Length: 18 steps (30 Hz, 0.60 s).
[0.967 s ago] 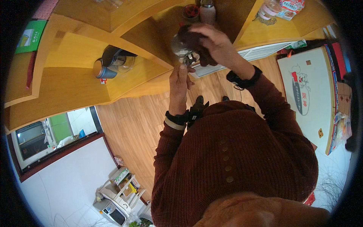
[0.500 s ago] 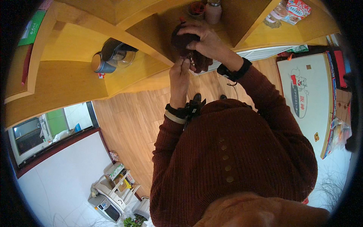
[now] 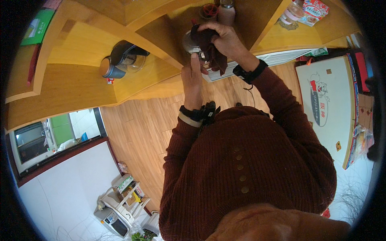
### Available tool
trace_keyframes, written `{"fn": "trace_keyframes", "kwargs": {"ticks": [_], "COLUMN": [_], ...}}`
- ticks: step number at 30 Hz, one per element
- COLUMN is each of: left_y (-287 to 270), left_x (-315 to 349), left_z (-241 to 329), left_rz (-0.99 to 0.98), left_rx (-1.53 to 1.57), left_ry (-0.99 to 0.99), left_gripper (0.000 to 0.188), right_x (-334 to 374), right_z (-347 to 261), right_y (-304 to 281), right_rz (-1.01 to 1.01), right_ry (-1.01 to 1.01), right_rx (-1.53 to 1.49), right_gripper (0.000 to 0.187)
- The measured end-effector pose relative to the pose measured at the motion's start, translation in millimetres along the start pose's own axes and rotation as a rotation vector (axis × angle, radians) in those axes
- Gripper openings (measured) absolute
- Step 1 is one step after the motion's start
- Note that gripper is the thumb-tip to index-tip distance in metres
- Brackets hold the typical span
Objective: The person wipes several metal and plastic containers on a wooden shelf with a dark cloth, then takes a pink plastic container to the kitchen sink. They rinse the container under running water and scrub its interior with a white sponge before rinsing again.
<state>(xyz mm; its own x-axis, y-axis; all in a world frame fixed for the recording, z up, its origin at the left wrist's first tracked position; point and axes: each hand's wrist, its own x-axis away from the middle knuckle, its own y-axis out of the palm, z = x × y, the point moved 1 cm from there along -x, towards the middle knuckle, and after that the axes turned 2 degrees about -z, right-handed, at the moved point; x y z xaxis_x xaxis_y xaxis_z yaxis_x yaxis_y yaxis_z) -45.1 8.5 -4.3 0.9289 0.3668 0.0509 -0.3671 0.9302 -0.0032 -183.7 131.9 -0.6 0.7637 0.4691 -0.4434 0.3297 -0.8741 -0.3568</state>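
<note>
A dark maroon cloth (image 3: 217, 60) hangs bunched from my right hand (image 3: 230, 42), its fingers closed around it. Under the cloth's left side shows a round, silvery container (image 3: 189, 41), partly hidden by the cloth and my fingers. My left hand (image 3: 193, 76) is closed at the container's near edge, with the thumb against it. Both hands are at the front of a wooden shelf compartment (image 3: 165, 34). Behind them stand a bottle with a metal cap (image 3: 226, 13) and a small round container with red inside (image 3: 208, 11).
On the left shelf are a blue-grey cup (image 3: 109, 68) and a dark-topped glass pot (image 3: 130, 56). To the right are a clear jar (image 3: 291, 16) and a red-and-white packet (image 3: 315, 11). A white panel with a cartoon (image 3: 327, 104) stands at right above the wood floor (image 3: 136, 128).
My right hand has shifted right and drawn the cloth partly off the container, so its silvery surface now shows. The left hand has moved slightly and its thumb is raised against the container.
</note>
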Motion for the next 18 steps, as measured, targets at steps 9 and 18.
{"fn": "trace_keyframes", "kwargs": {"ticks": [9, 18], "left_y": [-7, -7], "left_x": [-8, -8], "left_z": [-9, -7], "left_rz": [0.049, 0.046], "left_rx": [0.092, 0.118], "left_ry": [-0.092, -0.062], "left_gripper": [0.062, 0.055], "right_x": [7, -16], "right_z": [23, -39], "right_y": [-26, -24], "right_rz": [0.170, -0.033], "right_ry": [0.089, -0.242], "right_rx": [-0.165, 0.129], "right_gripper": [0.049, 0.053]}}
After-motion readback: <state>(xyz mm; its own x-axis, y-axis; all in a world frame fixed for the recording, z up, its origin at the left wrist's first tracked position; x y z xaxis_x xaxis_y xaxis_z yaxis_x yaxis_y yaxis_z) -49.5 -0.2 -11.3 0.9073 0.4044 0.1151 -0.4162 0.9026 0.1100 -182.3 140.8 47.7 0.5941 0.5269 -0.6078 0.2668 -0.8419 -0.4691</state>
